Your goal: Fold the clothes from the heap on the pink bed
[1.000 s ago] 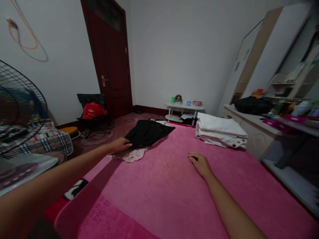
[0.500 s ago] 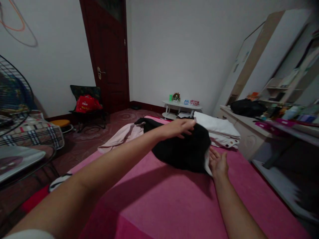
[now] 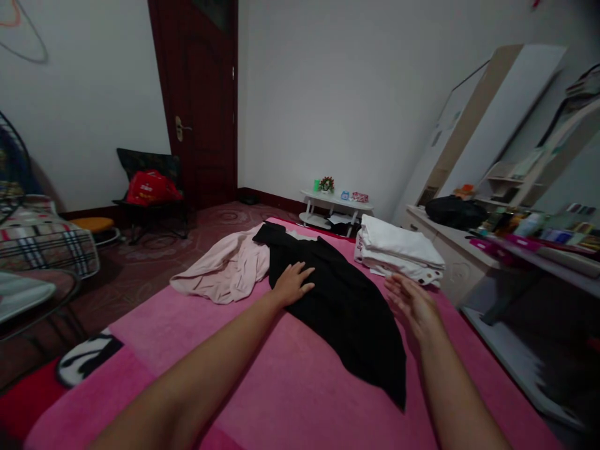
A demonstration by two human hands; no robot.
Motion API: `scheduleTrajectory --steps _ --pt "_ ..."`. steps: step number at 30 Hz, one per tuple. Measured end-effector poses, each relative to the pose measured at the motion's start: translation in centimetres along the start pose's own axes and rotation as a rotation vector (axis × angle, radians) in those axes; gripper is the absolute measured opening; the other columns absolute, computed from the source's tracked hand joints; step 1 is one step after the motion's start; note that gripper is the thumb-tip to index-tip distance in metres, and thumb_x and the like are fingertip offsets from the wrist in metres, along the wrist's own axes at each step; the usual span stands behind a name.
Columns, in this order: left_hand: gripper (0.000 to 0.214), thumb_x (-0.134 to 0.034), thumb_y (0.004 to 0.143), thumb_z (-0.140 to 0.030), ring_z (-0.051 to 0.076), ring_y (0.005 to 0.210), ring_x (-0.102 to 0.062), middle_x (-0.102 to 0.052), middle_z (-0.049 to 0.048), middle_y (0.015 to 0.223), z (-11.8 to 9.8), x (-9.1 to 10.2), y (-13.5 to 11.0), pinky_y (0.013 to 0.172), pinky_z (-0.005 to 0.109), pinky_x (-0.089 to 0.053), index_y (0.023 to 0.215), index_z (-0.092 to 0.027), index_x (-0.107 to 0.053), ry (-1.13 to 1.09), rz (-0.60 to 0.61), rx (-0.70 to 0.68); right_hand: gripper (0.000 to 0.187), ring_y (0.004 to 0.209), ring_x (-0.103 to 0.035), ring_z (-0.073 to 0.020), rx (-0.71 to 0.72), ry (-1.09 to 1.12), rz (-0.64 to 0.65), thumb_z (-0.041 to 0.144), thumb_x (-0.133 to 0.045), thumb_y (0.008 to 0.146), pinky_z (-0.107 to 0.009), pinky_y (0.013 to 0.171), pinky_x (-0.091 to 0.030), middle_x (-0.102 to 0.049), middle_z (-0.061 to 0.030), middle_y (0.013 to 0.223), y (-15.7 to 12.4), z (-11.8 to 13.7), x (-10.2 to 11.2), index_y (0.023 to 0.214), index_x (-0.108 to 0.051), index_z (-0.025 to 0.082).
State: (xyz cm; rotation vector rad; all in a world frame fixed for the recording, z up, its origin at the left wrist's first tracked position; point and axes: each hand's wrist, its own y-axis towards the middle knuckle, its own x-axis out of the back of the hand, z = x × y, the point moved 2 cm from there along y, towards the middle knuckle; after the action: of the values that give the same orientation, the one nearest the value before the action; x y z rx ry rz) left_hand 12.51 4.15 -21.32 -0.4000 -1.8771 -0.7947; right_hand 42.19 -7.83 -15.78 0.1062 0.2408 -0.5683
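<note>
A black garment (image 3: 342, 306) lies spread across the pink bed cover (image 3: 300, 387), its narrow end pointing towards me on the right. My left hand (image 3: 291, 285) rests on its left part with fingers spread flat. Beside the garment's right edge, my right hand (image 3: 412, 303) hovers with fingers stretched out and nothing in it. At the black garment's left lies a crumpled pale pink garment (image 3: 229, 265), partly touching it. A folded white stack of cloth (image 3: 398, 247) sits just beyond my right hand.
A dresser (image 3: 445, 250) with a black bag (image 3: 454, 212) stands along the bed's right side. Past the far bed edge is a small white table (image 3: 335, 203). At the left are a chair with a red bag (image 3: 152, 187) and an orange stool (image 3: 94, 224).
The black garment has gone from lifted and bunched to lying flat. My left hand has moved left and down onto it. My right hand has let go of its edge.
</note>
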Motion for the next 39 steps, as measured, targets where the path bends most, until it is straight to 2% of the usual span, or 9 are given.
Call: scheduleTrajectory --steps 4,8,13,24,27,30,33,36,39 --pt "0.054 -0.044 0.093 -0.048 0.025 0.139 -0.029 -0.036 0.0104 0.149 -0.3 0.2 0.0 0.114 0.044 -0.021 0.142 -0.026 -0.040 -0.006 -0.018 0.019 0.030 0.088 -0.067 -0.0165 0.095 -0.283 0.304 0.040 -0.065 0.078 -0.024 0.070 -0.051 -0.071 -0.0070 0.101 -4.0 1.3 -6.9 0.099 -0.066 0.019" --pt "0.052 -0.046 0.093 -0.047 0.025 0.138 -0.031 -0.037 0.0107 0.148 -0.2 0.4 -0.2 0.113 0.044 -0.023 0.140 -0.025 -0.043 -0.031 -0.036 0.003 0.032 0.099 -0.063 -0.0220 0.215 -0.653 0.634 0.034 -0.060 0.079 -0.036 0.087 -0.048 -0.068 -0.0090 0.108 -8.9 -2.1 -12.3 0.106 -0.065 0.018" --pt "0.051 -0.049 0.091 -0.042 0.024 0.138 -0.032 -0.038 0.0112 0.148 0.0 0.3 -0.4 0.114 0.045 -0.022 0.139 -0.025 -0.044 -0.050 -0.040 -0.007 0.045 0.122 -0.047 -0.0302 0.573 -1.119 0.613 0.026 -0.060 0.079 -0.046 0.100 -0.038 -0.054 -0.0107 0.133 -11.6 -6.8 -14.0 0.124 -0.058 0.023" --pt "0.051 -0.048 0.093 -0.041 0.024 0.136 -0.034 -0.040 0.0135 0.147 -0.4 0.8 -0.4 0.113 0.044 -0.024 0.140 -0.020 -0.043 -0.052 -0.048 -0.015 0.049 0.099 -0.061 -0.0210 0.644 -1.161 0.612 -0.001 -0.041 0.063 -0.032 0.088 -0.045 -0.070 -0.0045 0.100 -9.0 -5.6 -13.1 0.095 -0.069 0.022" --pt "0.048 -0.044 0.094 -0.044 0.023 0.125 -0.048 -0.054 0.0134 0.133 -1.8 1.8 -0.5 0.111 0.041 -0.028 0.133 -0.017 -0.050 -0.038 -0.115 -0.084 0.041 0.076 -0.063 -0.0176 0.469 -1.092 0.782 0.003 -0.038 0.057 -0.027 0.072 -0.046 -0.071 -0.0010 0.077 -7.3 -3.9 -11.7 0.074 -0.070 0.021" --pt "0.046 -0.037 0.096 -0.046 0.022 0.107 -0.059 -0.065 0.0112 0.112 -4.1 3.1 -0.8 0.103 0.039 -0.036 0.123 -0.016 -0.058 -0.033 -0.094 -0.174 0.035 0.055 -0.057 -0.0154 0.133 -1.016 0.901 0.010 -0.036 0.046 -0.023 0.053 -0.041 -0.064 0.0018 0.056 -5.1 -1.6 -7.9 0.058 -0.067 0.020" --pt "0.051 -0.039 0.092 -0.056 0.027 0.119 -0.050 -0.061 0.0113 0.119 -6.0 3.9 -1.3 0.109 0.047 -0.026 0.120 -0.019 -0.061 0.043 -0.121 -0.235 0.036 0.050 -0.054 -0.0162 -0.072 -0.947 0.719 0.016 -0.037 0.043 -0.023 0.047 -0.038 -0.062 0.0012 0.053 -2.8 0.9 -2.6 0.059 -0.069 0.020" --pt "0.064 -0.049 0.080 -0.069 0.034 0.121 -0.047 -0.059 0.0130 0.118 -6.6 3.6 -1.4 0.111 0.057 -0.016 0.120 -0.020 -0.060 0.144 -0.082 -0.218 0.036 0.051 -0.055 -0.0179 -0.097 -0.827 0.520 0.018 -0.040 0.043 -0.025 0.047 -0.038 -0.065 -0.0023 0.057 -1.3 2.5 1.3 0.063 -0.070 0.018" --pt "0.041 -0.055 0.086 -0.049 0.030 0.100 -0.060 -0.065 0.0133 0.101 -6.9 3.0 -1.3 0.100 0.051 -0.036 0.109 -0.016 -0.064 0.203 0.065 -0.163 0.037 0.048 -0.054 -0.0181 -0.018 -0.739 0.277 0.018 -0.042 0.044 -0.027 0.045 -0.038 -0.062 -0.0019 0.053 -0.5 3.0 2.4 0.068 -0.070 0.018"
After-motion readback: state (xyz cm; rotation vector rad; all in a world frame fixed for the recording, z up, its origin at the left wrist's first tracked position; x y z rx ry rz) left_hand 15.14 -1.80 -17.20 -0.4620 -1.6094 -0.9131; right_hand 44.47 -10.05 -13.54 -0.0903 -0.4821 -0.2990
